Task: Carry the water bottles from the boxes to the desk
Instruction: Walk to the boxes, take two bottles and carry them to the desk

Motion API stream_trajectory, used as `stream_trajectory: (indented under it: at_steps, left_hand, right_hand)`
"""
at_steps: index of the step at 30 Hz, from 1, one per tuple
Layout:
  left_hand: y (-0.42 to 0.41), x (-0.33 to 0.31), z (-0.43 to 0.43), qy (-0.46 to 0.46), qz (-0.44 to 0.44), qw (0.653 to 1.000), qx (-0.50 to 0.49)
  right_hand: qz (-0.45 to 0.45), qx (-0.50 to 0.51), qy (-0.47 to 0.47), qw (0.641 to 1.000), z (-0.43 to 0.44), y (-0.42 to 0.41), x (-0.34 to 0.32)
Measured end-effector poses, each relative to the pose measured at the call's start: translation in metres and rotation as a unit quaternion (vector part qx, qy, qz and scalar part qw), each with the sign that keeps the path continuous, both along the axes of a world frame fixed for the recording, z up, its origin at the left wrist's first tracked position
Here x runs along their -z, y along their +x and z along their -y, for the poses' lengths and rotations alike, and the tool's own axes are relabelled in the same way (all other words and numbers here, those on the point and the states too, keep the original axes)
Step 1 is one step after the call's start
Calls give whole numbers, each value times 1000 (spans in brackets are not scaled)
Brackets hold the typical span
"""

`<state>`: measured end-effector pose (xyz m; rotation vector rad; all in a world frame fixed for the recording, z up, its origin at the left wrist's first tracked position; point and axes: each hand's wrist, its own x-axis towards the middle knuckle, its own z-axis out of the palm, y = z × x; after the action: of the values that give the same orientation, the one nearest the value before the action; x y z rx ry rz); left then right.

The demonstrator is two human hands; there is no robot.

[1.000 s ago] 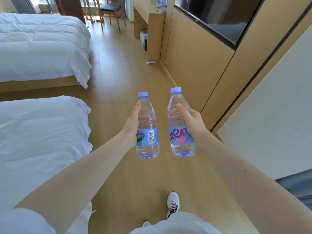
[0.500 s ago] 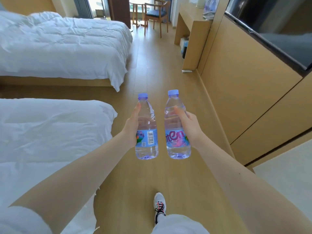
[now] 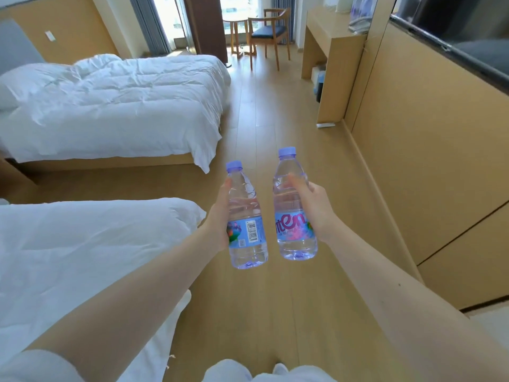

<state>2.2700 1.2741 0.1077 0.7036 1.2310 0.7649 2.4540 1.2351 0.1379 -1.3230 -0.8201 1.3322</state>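
Hotel-style twin bedroom. Two beds with matching white duvets: far bed across the aisle from the desk, near bed on the same side, further from it. Desk built against wood-panelled wall. Dark television mounted on that wall just beside the desk. Beyond the desk, wooden armchair and round table by a curtained window. Plank floor.

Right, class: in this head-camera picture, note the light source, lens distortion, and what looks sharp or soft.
Head view throughout: daylight from the window is blown out; the wide lens skews the wall panels; the water bottle in the left hand and the water bottle in the right hand look sharp; things on the desk are soft.
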Motion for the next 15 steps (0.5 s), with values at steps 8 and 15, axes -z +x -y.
stream_trajectory:
  at_steps: [8,15]
  left_hand:
    - [5,10,-79,-23,27,999,2]
    - [-1,7,-188,-25,36,998,38]
  right_hand:
    - [38,22,-1,999,-71,-5,6]
    - [59,62,3,996,-164,-19,-1]
